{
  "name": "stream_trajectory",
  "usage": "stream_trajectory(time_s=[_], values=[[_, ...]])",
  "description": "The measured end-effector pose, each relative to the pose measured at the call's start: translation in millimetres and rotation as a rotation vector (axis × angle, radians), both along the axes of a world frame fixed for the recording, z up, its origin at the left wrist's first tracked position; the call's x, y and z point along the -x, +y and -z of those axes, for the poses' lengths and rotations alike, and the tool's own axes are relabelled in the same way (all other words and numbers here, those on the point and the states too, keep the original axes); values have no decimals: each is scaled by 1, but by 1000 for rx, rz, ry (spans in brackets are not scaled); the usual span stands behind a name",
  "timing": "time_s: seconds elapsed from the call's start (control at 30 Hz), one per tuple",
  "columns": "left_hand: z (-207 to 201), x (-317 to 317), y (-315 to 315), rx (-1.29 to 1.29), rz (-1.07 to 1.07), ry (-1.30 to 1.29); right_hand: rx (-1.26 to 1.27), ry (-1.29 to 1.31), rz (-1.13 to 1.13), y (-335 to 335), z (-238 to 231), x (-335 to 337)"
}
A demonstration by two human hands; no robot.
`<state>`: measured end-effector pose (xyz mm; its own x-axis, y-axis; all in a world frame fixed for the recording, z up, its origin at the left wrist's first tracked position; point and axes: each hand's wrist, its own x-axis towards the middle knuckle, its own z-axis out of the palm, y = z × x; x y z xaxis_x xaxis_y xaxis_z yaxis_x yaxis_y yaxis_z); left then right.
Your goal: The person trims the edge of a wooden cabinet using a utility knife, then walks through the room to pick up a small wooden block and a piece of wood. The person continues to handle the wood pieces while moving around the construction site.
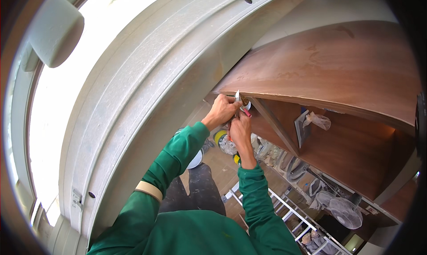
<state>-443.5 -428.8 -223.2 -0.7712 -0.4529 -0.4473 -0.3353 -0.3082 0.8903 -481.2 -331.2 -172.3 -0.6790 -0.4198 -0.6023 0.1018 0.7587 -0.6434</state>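
Both my hands are close together at the front edge of a brown wood-look cabinet [311, 72]. My left hand [221, 110] is closed, its fingertips pinching a small tool with a pale pointed blade [237, 95]. A pinkish-red end [247, 114] shows just beyond the fingers and appears to belong to that tool. Just below, my right hand [241, 131] is closed too, fingers bent up against the left hand's fingertips. What it grips is mostly hidden. A tan roll of tape [149, 190] circles my green left sleeve.
A pale curved-looking frame [147, 90] rises at the left beside a bright window. Inside the open cabinet lies a clear plastic bag [318, 120]. Far below are a ladder [293, 215], a fan [345, 212], a white bucket [195, 159] and cluttered materials.
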Motion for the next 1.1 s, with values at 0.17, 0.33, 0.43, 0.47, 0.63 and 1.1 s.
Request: stream_trajectory(time_s=[0.17, 0.33, 0.43, 0.47, 0.63, 1.1], values=[[1, 6, -4, 8, -5, -8, -15, -30, 15, -5, -2, 5], [-1, 2, -4, 47, 43, -21, 7, 17, 10, -6, -7, -2], [1, -1, 1, 38, -27, 39, 1, 40, -3, -6, -9, -6], [2, -2, 0, 19, -20, 20, -12, 47, -6, -5, -8, -6], [-13, -14, 4, -66, -120, -75, 126, -207, 132, 14, 7, -6], [-55, -40, 15, 75, -162, -19, 348, -185, 307, 19, -32, -24]])
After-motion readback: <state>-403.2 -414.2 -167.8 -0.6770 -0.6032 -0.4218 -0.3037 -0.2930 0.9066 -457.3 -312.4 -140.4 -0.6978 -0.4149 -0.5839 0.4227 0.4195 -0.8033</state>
